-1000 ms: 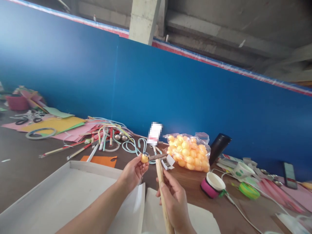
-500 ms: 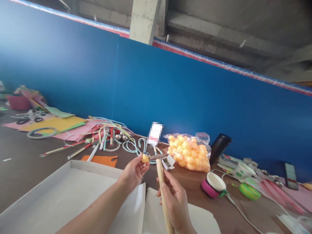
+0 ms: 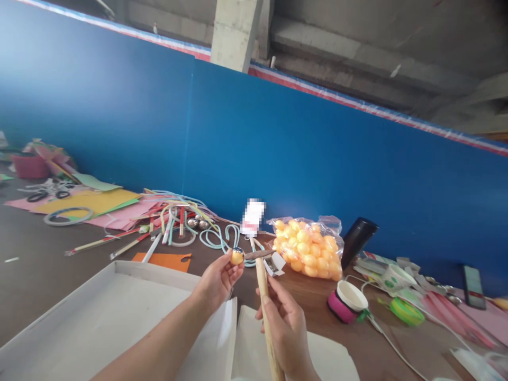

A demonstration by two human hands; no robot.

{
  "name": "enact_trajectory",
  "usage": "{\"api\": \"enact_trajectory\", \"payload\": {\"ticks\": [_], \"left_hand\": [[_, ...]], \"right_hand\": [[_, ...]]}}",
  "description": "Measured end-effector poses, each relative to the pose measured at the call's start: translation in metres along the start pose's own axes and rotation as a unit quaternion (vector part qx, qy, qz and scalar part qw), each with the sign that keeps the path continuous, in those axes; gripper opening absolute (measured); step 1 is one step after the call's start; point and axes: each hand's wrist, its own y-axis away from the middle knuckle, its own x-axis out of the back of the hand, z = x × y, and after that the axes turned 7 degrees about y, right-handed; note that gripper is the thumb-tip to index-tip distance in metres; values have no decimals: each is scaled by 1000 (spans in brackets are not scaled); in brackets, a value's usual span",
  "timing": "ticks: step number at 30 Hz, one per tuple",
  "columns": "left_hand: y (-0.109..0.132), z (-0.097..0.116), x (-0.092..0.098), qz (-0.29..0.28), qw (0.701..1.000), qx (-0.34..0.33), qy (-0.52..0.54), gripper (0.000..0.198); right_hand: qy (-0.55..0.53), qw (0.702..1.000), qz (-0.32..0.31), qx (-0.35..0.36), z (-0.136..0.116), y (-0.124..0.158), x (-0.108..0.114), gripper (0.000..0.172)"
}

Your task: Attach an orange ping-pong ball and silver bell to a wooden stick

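Observation:
My left hand (image 3: 217, 283) pinches a small orange ball (image 3: 237, 257) with a silvery bit on top, held up over the table. My right hand (image 3: 284, 330) grips a long wooden stick (image 3: 263, 309) that stands nearly upright. A thin brownish crosspiece (image 3: 257, 254) near the stick's top reaches across to the ball. Behind them lies a clear bag of orange balls (image 3: 307, 247).
A white tray (image 3: 99, 317) lies under my left forearm on the brown table (image 3: 35, 275). Coloured paper, straws and tubing (image 3: 174, 219) litter the far side by the blue wall (image 3: 278, 153). A black cup (image 3: 356, 241), pink-and-white bowl (image 3: 347, 300) and small box of pins (image 3: 273, 264) sit right.

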Motion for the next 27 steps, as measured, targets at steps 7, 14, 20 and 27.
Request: {"api": "enact_trajectory", "payload": {"ticks": [7, 14, 20, 27], "left_hand": [[0, -2, 3, -9, 1000, 0, -4, 13], [-1, -2, 2, -5, 1000, -1, -13, 13], [0, -3, 4, -18, 999, -5, -39, 15], [-2, -5, 6, -14, 999, -12, -46, 15]], "right_hand": [[-2, 1000, -10, 2, 0, 0, 1, 49], [-3, 1000, -1, 1, 0, 0, 1, 50], [-18, 1000, 17, -3, 1, -2, 0, 52], [-11, 1000, 9, -7, -2, -1, 1, 51]]}}
